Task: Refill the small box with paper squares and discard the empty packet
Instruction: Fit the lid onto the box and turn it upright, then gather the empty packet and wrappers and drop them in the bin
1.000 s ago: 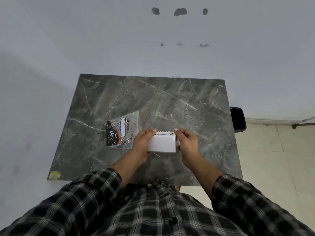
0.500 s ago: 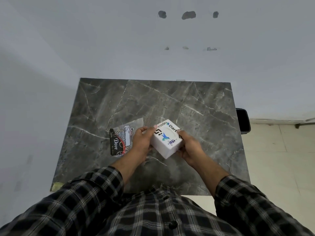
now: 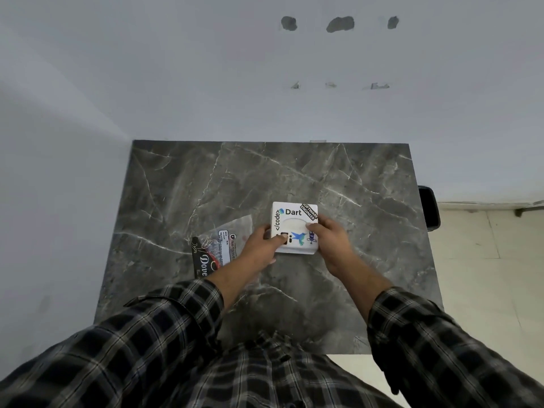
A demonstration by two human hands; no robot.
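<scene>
A small white box [image 3: 294, 222] with stickers and an oval slot on its top faces up near the middle of the grey marble table [image 3: 235, 178]. My left hand [image 3: 262, 245] grips its left side, thumb on the top. My right hand [image 3: 329, 240] holds its right side. Whether the box rests on the table or hovers just above it, I cannot tell. A flat plastic packet [image 3: 219, 251], black and clear with "Dove" printed on it, lies on the table just left of my left hand, partly hidden by my wrist.
A black bin [image 3: 429, 207] stands on the pale tiled floor beside the table's right edge. A white wall runs behind the table and along its left side. My checked sleeves fill the lower part of the view.
The box has been turned from showing a plain white side to showing its stickered top squarely upward. Both hands stayed on it and shifted slightly away from me.
</scene>
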